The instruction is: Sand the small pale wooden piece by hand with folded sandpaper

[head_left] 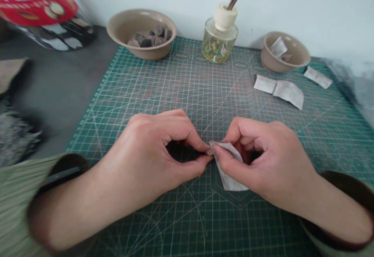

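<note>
Over the middle of the green cutting mat (175,218), my left hand (157,144) pinches a small pale piece (209,151) between thumb and forefinger. It is too small to name surely. My right hand (263,155) grips a greyish-white folded piece of sandpaper or paper (230,179) between thumb and fingers. The sheet's left edge touches the small piece, and its lower corner hangs toward me. The other fingers of my right hand are curled behind the sheet.
A tan bowl (140,15) of small dark and brown pieces stands back left, a glass diffuser bottle (219,41) back centre, a smaller bowl (284,64) back right. Creased pale strips (288,91) lie before it. A red-labelled container (37,0) stands far left.
</note>
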A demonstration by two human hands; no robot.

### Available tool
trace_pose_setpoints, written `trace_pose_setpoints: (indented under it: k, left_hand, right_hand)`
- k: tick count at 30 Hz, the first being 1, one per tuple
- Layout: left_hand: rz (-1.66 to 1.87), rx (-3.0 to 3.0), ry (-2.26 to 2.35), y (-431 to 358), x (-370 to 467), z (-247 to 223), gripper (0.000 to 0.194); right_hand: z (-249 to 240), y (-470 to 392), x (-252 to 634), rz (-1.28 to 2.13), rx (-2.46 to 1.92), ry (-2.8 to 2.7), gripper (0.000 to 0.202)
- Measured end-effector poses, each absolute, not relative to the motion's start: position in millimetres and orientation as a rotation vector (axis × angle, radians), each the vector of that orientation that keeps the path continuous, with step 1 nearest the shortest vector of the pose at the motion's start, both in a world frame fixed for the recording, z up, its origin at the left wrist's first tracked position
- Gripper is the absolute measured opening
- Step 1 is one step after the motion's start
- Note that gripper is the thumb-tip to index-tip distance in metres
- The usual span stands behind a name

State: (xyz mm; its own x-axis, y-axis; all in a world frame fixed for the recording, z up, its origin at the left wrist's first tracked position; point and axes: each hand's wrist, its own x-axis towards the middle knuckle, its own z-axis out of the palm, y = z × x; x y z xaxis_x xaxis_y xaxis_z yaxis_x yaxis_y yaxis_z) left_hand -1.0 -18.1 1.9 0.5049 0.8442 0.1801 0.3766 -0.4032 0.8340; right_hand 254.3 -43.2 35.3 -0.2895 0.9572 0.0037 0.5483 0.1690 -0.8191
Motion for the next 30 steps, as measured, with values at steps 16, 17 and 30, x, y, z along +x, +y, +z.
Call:
trace_pose_setpoints:
  k: [16, 17, 30]
  left_hand:
    - [0.796, 2.019, 0.976, -18.7, 0.6, 4.5, 0.014]
    - [0.797, 2.028, 0.977, -18.6, 0.3, 4.8, 0.014]
    - [0.809, 2.056, 0.958, -19.5, -1.3, 3.6, 0.015]
  right_hand:
    - [33.3, -44.7, 255.8, 0.947, -1.382, -1.946, 0.029]
    - [32.7, -44.5, 256.2, 0.925, -1.382, -1.945, 0.029]
    - [34.3, -43.8, 256.4, 0.941, -1.367, -1.968, 0.029]
